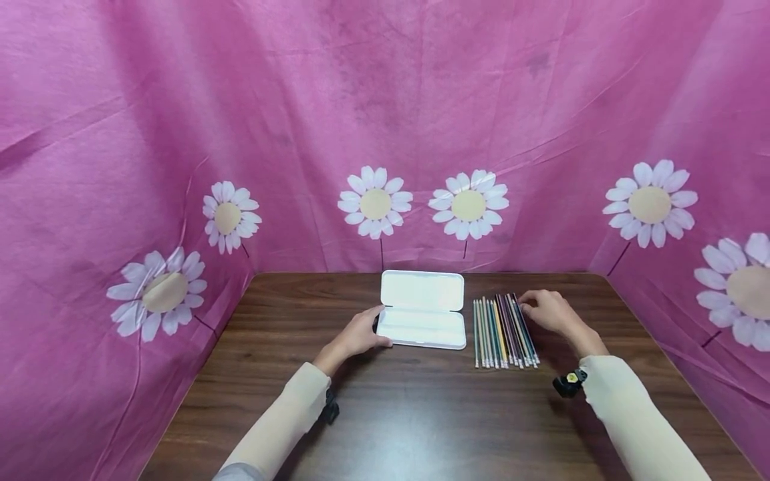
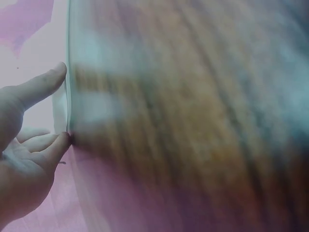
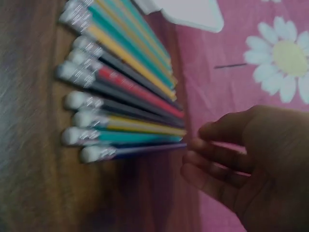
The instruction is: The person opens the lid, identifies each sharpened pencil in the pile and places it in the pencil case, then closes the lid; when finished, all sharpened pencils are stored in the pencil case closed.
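Observation:
An open white pencil case [image 1: 422, 308] lies at the far middle of the brown table [image 1: 421, 414]. My left hand [image 1: 377, 329] rests against the case's left end; in the left wrist view the thumb and fingertips [image 2: 60, 140] touch its white edge [image 2: 60, 104] without curling round it. To the right of the case, several coloured pencils [image 1: 504, 331] lie side by side. My right hand [image 1: 527, 304] sits at their far ends with loosely curled fingers [image 3: 207, 154], just at the tips of the outermost pencils [image 3: 120, 87], gripping none.
Pink cloth printed with white daisies [image 1: 469, 204] walls the table at the back and both sides. A corner of the case [image 3: 193, 12] shows beyond the pencils. Bare table lies in front of the case and pencils.

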Tool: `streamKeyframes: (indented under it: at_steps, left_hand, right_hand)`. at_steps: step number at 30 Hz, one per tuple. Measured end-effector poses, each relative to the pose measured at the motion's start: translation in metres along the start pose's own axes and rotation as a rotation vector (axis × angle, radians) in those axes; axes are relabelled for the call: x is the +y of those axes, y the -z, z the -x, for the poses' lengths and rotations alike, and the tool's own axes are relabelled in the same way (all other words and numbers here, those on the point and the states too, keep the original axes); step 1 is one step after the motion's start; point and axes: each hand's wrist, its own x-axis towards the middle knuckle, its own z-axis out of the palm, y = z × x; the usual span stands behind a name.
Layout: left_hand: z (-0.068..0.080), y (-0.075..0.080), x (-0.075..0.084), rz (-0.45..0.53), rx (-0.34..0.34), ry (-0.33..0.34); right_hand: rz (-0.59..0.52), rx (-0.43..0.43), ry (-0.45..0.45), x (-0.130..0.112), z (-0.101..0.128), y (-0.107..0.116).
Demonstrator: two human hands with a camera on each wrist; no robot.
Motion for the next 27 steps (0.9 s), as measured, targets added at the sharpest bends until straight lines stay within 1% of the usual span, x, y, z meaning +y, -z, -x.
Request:
streamKeyframes:
  at_steps: [3, 7, 10, 13, 17, 22, 27]
  left_hand:
    - [0.0, 0.0, 0.0, -0.005, 0.005, -0.02]
    - [0.001, 0.0, 0.001, -0.009, 0.008, -0.026]
    - [0.002, 0.001, 0.002, -0.008, 0.005, -0.01]
    - [0.003, 0.001, 0.002, 0.014, -0.003, 0.024]
    - [0.005, 0.002, 0.001, 0.04, -0.015, 0.063]
    - [0.005, 0.001, 0.0, 0.051, -0.018, 0.07]
    - [0.004, 0.0, 0.0, 0.058, -0.015, 0.072]
  right_hand:
    - [-0.037, -0.068, -0.08, 0.01, 0.005, -0.008]
    - [-0.082, -0.088, -0.148, 0.015, 0.01, -0.015]
    - [-0.085, -0.086, -0.173, 0.016, 0.009, -0.016]
    - [-0.076, -0.083, -0.18, 0.015, 0.008, -0.017]
    - [-0.04, -0.073, -0.192, 0.011, 0.008, -0.016]
    - [-0.003, -0.073, -0.231, 0.005, 0.011, -0.014]
    - [0.011, -0.072, -0.277, 0.004, 0.012, -0.014]
